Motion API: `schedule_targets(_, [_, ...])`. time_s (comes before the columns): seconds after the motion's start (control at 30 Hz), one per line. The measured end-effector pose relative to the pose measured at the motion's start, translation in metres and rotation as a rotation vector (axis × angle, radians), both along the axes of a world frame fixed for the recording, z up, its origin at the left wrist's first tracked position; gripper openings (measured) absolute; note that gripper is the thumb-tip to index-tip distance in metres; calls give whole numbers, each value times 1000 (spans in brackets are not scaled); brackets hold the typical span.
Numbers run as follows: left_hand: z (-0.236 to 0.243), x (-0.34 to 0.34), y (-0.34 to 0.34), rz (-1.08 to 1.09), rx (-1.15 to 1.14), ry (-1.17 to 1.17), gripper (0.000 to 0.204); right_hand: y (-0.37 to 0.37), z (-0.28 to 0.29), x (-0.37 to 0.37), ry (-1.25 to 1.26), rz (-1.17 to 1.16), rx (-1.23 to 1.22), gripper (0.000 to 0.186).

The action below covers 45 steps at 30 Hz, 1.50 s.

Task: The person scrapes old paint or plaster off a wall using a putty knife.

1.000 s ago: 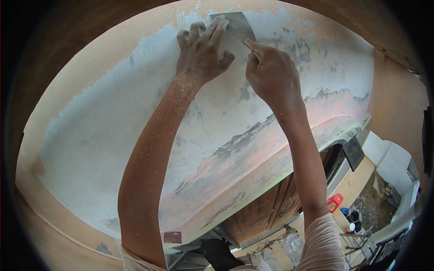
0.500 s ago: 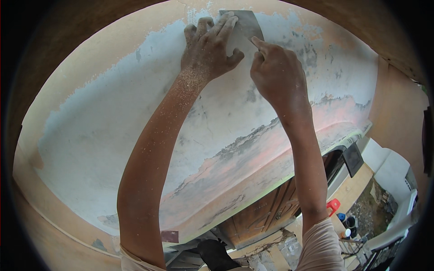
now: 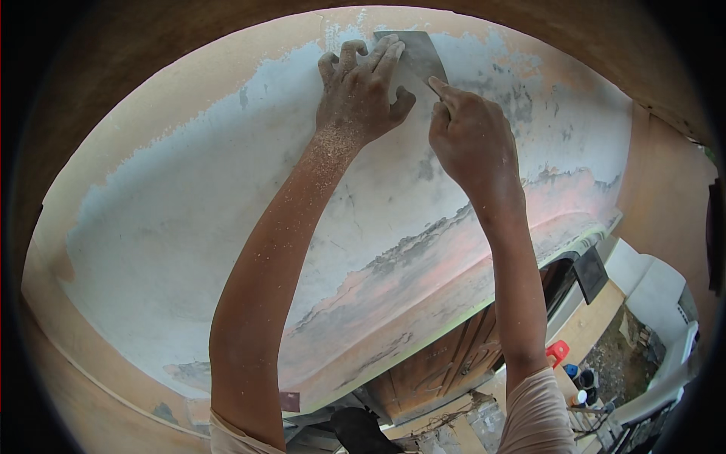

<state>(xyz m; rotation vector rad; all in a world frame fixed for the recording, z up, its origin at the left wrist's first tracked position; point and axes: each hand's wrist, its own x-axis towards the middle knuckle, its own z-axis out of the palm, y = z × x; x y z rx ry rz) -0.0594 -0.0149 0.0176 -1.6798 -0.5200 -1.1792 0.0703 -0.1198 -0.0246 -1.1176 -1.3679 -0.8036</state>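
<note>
Below the lower edge of the wall (image 3: 193,91), the right forearm (image 3: 522,291) partly hides a wooden door (image 3: 446,348); a red item (image 3: 559,351) beside the arm is hard to identify. The right hand (image 3: 476,134) grips the scraper (image 3: 426,56), covering most of its handle; the left hand (image 3: 361,94), loosely open, rests fingertips on the blade near the upper edge of the pale patch (image 3: 197,212). The wall extends well left of both hands.

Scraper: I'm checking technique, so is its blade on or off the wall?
On, apparently: no gap shows between the scraper and the wall, and the left hand rests fingertips on the blade.
</note>
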Motion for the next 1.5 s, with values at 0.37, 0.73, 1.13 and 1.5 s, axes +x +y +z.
schedule_targets(0.37, [-2, -4, 0, 20, -19, 27, 60, -11, 0, -8, 41, 23, -187, 29])
schedule_targets(0.73, [1, 3, 1, -10, -20, -50, 57, 0, 2, -7, 21, 31, -97, 29])
schedule_targets(1.13, [-1, 3, 7, 2, -6, -98, 56, 4, 2, -12, 40, 54, -95, 30])
schedule_targets(1.5, [1, 10, 1, 39, -66, -108, 65, 12, 4, -5, 60, 47, -70, 31])
